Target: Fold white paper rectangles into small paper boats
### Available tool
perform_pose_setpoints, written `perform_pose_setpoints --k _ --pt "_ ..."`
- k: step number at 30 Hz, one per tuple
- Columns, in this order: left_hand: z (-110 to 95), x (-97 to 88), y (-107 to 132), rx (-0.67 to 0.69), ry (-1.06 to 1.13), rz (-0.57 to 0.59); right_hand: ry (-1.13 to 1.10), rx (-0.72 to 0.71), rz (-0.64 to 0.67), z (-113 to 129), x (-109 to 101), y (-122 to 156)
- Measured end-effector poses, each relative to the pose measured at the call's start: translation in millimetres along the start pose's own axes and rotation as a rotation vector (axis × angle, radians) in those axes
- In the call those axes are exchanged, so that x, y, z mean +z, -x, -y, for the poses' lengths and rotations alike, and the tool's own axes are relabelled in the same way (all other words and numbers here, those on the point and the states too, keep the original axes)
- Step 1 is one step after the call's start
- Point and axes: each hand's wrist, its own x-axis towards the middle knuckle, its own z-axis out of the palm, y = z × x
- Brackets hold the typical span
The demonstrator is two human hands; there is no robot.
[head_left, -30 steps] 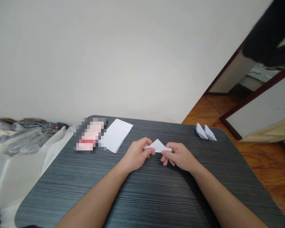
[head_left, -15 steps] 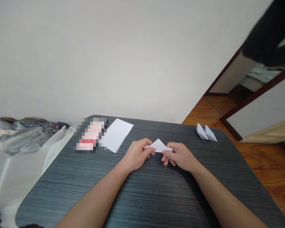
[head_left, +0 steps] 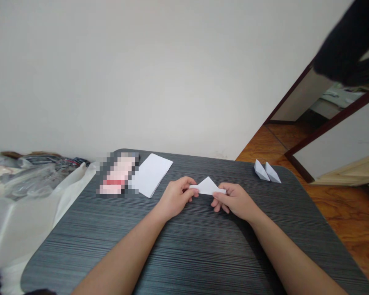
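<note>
A small folded white paper point(head_left: 207, 186), with a triangular peak above a straight strip, is held between my two hands over the middle of the table. My left hand point(head_left: 176, 198) pinches the strip's left end between thumb and fingers. At the other end, my right hand point(head_left: 233, 200) grips the strip with its thumb on the front face, the lower fingers curled beneath. Two folded paper boats point(head_left: 266, 171) stand side by side toward the table's far right corner. Left of my hands lies a stack of white paper sheets point(head_left: 153, 174).
The dark wood-grain table point(head_left: 184, 254) has rounded corners and stands against a pale wall point(head_left: 160, 78). A pixelated pinkish object point(head_left: 118, 174) lies beside the paper stack. Clear plastic bags point(head_left: 33, 184) are heaped left of the table. Wooden flooring point(head_left: 347, 213) and a doorway are to the right.
Both hands have shifted slightly right and up with the folded paper. My left fingers sit nearer the strip's left tip. The boats and the paper stack have stayed put.
</note>
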Motion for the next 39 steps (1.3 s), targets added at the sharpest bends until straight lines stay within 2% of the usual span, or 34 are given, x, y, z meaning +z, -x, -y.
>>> perform_pose_setpoints --k 11,30,36,39 --pt "0.3 0.1 -0.1 0.023 0.06 0.005 -0.071 -0.011 -0.029 4.2 -0.7 0.2" --pt "6.2 0.7 -1.5 0.021 0.051 -0.039 -0.086 -0.033 -0.099 -5.8 -5.9 -1.9" --pt "5.7 0.4 -0.9 0.022 0.045 -0.05 -0.022 -0.032 -0.043 0.3 -7.1 0.8" --pt "3.1 1.7 -0.2 0.039 0.075 -0.005 0.029 -0.011 0.0 2.8 -5.0 1.8"
